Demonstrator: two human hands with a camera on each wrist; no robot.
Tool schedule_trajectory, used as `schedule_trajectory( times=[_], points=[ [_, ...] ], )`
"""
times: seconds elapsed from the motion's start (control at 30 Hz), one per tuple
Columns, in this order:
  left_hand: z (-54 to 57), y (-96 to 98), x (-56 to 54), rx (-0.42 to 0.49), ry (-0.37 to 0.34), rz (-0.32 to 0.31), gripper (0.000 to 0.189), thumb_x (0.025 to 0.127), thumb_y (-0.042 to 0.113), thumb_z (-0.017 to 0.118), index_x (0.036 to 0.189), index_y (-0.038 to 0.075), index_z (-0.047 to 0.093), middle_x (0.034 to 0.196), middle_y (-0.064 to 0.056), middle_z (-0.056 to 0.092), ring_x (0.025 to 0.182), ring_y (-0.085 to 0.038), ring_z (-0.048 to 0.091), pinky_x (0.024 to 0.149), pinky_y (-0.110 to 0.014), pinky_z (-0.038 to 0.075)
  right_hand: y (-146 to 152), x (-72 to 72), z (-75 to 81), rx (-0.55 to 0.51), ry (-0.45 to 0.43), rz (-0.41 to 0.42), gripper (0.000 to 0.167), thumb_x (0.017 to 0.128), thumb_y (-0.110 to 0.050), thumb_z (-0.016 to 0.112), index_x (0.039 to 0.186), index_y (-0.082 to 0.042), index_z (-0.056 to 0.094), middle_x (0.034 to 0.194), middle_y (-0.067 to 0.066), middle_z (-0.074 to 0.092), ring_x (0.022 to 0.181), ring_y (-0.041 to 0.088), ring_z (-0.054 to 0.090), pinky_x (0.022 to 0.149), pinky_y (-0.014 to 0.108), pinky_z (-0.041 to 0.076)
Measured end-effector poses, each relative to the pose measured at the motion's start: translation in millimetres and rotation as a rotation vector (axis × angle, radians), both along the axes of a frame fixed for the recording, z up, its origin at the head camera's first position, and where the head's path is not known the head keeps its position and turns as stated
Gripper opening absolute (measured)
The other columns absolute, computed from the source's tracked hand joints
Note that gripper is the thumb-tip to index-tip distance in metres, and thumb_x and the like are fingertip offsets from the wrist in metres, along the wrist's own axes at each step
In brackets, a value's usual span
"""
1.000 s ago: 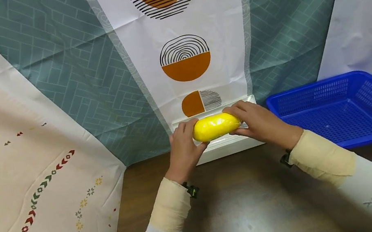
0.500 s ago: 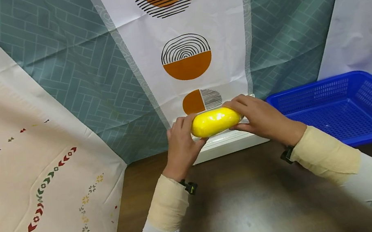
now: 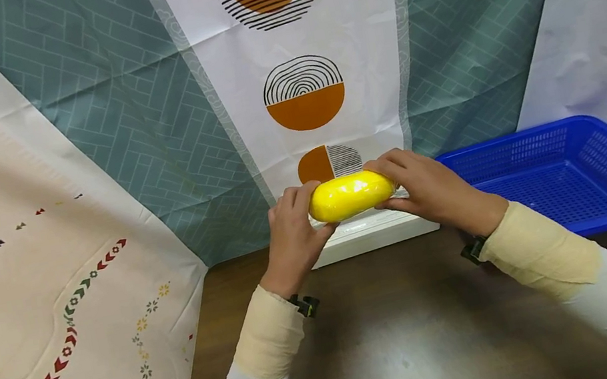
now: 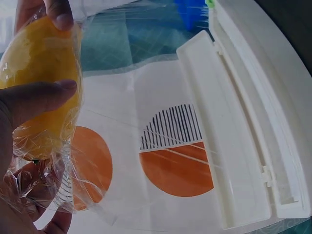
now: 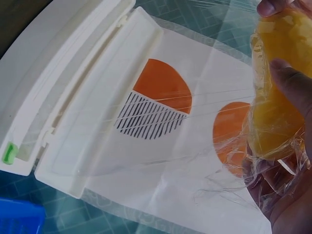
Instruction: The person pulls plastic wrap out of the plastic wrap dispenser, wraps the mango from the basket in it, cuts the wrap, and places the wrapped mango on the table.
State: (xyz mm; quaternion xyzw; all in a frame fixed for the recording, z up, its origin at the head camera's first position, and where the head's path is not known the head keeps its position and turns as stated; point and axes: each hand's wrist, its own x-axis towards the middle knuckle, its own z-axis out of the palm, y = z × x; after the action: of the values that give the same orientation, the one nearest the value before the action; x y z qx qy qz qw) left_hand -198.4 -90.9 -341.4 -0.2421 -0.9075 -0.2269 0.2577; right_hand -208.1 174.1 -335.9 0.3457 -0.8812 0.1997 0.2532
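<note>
Both hands hold up a shiny yellow oblong thing (image 3: pixel 351 196), smooth like a fruit and wrapped in clear cling film. My left hand (image 3: pixel 294 235) grips its left end, thumb on the near side. At the other end, my right hand (image 3: pixel 430 191) grips it the same way. Loose crumpled film (image 4: pixel 51 190) bunches under the left palm. Behind and below stands a white cling film dispenser (image 3: pixel 376 239), its long lid (image 5: pixel 97 112) flipped up. Faint creased lines of film stretch between the dispenser and the yellow thing in both wrist views.
A blue perforated plastic basket (image 3: pixel 531 200) sits to the right of the dispenser. The brown table (image 3: pixel 395 329) reflects light in front. Behind hangs a teal and white patterned cloth (image 3: pixel 370 49); a cream cloth with small motifs (image 3: pixel 73 298) lines the left side.
Both hands have raised the yellow thing slightly, away from the dispenser, so it sits a little higher in the head view. The grip at both ends stays the same.
</note>
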Motion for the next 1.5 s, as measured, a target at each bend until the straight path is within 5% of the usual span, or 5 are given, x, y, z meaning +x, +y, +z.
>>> schedule_trajectory(
  times=[0.63,1.1,1.5],
  points=[
    [4.5,-3.5,27.4,-0.103,-0.050,-0.023,0.066,0.075,0.031,0.090,0.130,0.017,0.057,0.114,-0.003,0.063,0.104,-0.021,0.061,0.090,-0.047,0.043,2.5,26.3,-8.7,-0.012,0.010,0.043,0.067,0.077,-0.025,0.089,0.134,-0.012,0.056,0.113,0.009,0.063,0.096,0.025,0.063,0.083,0.042,0.057],
    [-11.6,-2.1,52.4,-0.216,-0.141,-0.032,0.057,0.076,0.032,0.086,0.123,0.017,0.058,0.109,-0.001,0.065,0.099,-0.019,0.063,0.083,-0.041,0.040,6.8,53.8,-23.3,0.046,-0.117,0.070,0.065,0.078,-0.024,0.088,0.134,-0.014,0.057,0.115,0.005,0.064,0.098,0.019,0.063,0.086,0.040,0.058],
    [-32.7,-2.1,62.7,-0.283,-0.304,-0.074,0.061,0.073,0.032,0.088,0.124,0.016,0.057,0.108,0.000,0.065,0.095,-0.017,0.059,0.083,-0.039,0.036,5.5,70.6,-48.7,0.105,-0.222,0.041,0.063,0.078,-0.033,0.087,0.133,-0.016,0.060,0.110,-0.002,0.065,0.090,0.010,0.059,0.083,0.036,0.058]
  ],
)
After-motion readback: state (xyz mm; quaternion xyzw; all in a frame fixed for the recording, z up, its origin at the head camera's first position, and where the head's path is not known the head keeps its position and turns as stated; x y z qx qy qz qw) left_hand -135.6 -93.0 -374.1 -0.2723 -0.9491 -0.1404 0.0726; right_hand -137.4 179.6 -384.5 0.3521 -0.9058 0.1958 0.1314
